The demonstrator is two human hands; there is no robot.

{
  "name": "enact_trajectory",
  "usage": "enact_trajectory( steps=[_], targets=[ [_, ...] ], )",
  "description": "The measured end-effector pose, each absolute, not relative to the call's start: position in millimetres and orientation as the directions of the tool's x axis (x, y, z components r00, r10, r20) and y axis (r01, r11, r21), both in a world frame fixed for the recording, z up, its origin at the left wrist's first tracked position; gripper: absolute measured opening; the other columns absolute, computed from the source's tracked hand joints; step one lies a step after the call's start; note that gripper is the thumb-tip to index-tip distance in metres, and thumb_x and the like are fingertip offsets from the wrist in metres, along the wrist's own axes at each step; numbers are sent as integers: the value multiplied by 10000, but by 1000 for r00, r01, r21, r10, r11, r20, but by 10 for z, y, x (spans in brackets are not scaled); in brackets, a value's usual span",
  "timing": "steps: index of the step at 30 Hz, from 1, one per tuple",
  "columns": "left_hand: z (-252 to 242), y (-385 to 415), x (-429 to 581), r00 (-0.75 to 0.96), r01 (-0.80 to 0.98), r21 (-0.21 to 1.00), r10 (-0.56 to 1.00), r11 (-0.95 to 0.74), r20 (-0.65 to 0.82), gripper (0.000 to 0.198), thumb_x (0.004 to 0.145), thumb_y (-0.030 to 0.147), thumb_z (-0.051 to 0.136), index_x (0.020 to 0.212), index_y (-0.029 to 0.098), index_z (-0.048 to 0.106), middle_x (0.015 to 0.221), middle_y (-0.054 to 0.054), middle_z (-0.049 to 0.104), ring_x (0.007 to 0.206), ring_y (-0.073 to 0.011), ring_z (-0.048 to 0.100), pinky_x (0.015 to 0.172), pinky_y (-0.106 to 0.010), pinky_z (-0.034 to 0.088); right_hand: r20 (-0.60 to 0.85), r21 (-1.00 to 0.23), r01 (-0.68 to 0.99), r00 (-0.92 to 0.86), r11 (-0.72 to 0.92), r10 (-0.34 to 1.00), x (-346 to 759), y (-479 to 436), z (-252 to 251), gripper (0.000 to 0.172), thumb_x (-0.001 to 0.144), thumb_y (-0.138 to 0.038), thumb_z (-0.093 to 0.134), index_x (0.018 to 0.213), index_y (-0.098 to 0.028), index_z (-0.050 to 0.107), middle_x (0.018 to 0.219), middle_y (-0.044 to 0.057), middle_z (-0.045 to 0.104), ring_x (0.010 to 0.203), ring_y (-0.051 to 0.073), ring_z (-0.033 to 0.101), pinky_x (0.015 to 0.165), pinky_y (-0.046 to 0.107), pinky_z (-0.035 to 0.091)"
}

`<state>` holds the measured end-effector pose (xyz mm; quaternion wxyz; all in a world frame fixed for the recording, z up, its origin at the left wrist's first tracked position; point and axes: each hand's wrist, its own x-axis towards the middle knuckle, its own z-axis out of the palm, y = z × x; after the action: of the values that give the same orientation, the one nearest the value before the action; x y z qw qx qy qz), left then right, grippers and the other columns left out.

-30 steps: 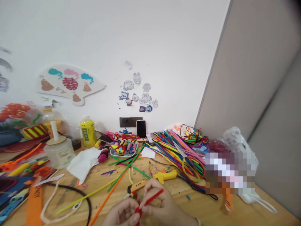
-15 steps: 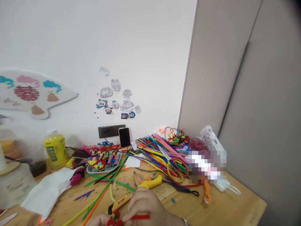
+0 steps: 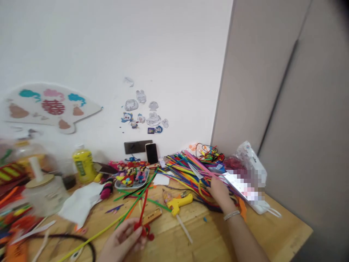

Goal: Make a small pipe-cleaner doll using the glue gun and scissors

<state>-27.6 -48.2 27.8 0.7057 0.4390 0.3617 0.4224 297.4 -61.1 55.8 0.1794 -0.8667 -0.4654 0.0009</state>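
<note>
The red piece [image 3: 143,228] pinched in the left hand [image 3: 122,242] is too blurred to make out. Whether the right hand [image 3: 220,192] grips the pipe cleaners [image 3: 185,169] is unclear; a pixelated patch [image 3: 245,183] beside it hides what lies there.

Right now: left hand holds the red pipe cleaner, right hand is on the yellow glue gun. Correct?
Not quite. The left hand does hold the red pipe cleaner, but the right hand is at the pile of coloured pipe cleaners; the yellow glue gun lies untouched on the table. The head view shows it.
</note>
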Motion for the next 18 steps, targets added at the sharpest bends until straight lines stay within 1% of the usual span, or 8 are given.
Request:
enact_trajectory(
  steps=[2, 3, 4, 6, 9, 13, 16, 18],
  targets=[
    [360, -479, -263, 366, -280, 933, 923, 228, -115, 382, 489, 369, 826, 716, 151, 609, 485, 21, 653, 440, -118, 585, 482, -220, 450, 144, -256, 800, 586, -542, 797, 3126, -574, 419, 377, 673, -126, 656, 1016, -17, 544, 939, 269, 632, 885, 332, 620, 698, 375, 445],
    [378, -466, -255, 371, -265, 939, 922, 217, -109, 365, 545, 377, 797, 751, 147, 603, 508, 9, 663, 465, -127, 602, 509, -237, 463, 146, -234, 806, 582, -543, 800, 3159, -558, 363, 396, 671, -114, 648, 1035, -15, 528, 930, 261, 636, 873, 328, 625, 684, 363, 445],
    [386, -445, -248, 376, -247, 947, 921, 205, -101, 375, 549, 399, 787, 744, 144, 593, 492, 4, 659, 448, -133, 600, 499, -249, 468, 154, -214, 814, 574, -540, 804, 3173, -546, 323, 397, 671, -92, 634, 1043, -15, 521, 913, 251, 642, 859, 323, 631, 673, 351, 443],
    [395, -390, -239, 386, -204, 962, 918, 181, -91, 432, 521, 454, 778, 742, 140, 579, 474, -9, 661, 417, -147, 597, 458, -262, 471, 185, -183, 832, 552, -523, 813, 3175, -532, 297, 395, 672, -61, 603, 1056, -25, 515, 880, 226, 653, 836, 311, 639, 657, 330, 436],
    [467, -306, -222, 349, -176, 977, 935, 122, -54, 502, 475, 484, 782, 781, 145, 573, 420, 20, 632, 371, -145, 583, 405, -245, 460, 261, -157, 851, 525, -501, 810, 3173, -540, 353, 418, 694, -53, 552, 1108, -30, 497, 870, 218, 655, 842, 312, 633, 667, 330, 422],
    [706, -250, -163, 262, -185, 982, 962, -28, 77, 464, 507, 478, 763, 801, 178, 566, 411, 93, 569, 344, -106, 550, 385, -203, 440, 365, -171, 872, 488, -458, 793, 3175, -565, 439, 481, 755, -114, 494, 1229, -56, 434, 920, 203, 651, 856, 309, 625, 687, 343, 422],
    [896, -223, -103, 196, -195, 972, 966, -132, 171, 389, 538, 439, 756, 775, 180, 588, 458, 89, 576, 390, -90, 544, 413, -193, 451, 443, -201, 898, 439, -391, 782, 3173, -563, 451, 528, 781, -77, 417, 1306, -78, 359, 1016, 173, 633, 932, 266, 603, 736, 315, 427],
    [1002, -193, -67, 156, -200, 963, 965, -179, 212, 374, 541, 406, 762, 793, 176, 609, 523, 68, 614, 477, -104, 578, 481, -203, 487, 496, -275, 907, 418, -318, 761, 3163, -553, 455, 550, 765, -54, 399, 1312, -91, 355, 1053, 154, 624, 982, 247, 582, 776, 304, 424]
  ],
)
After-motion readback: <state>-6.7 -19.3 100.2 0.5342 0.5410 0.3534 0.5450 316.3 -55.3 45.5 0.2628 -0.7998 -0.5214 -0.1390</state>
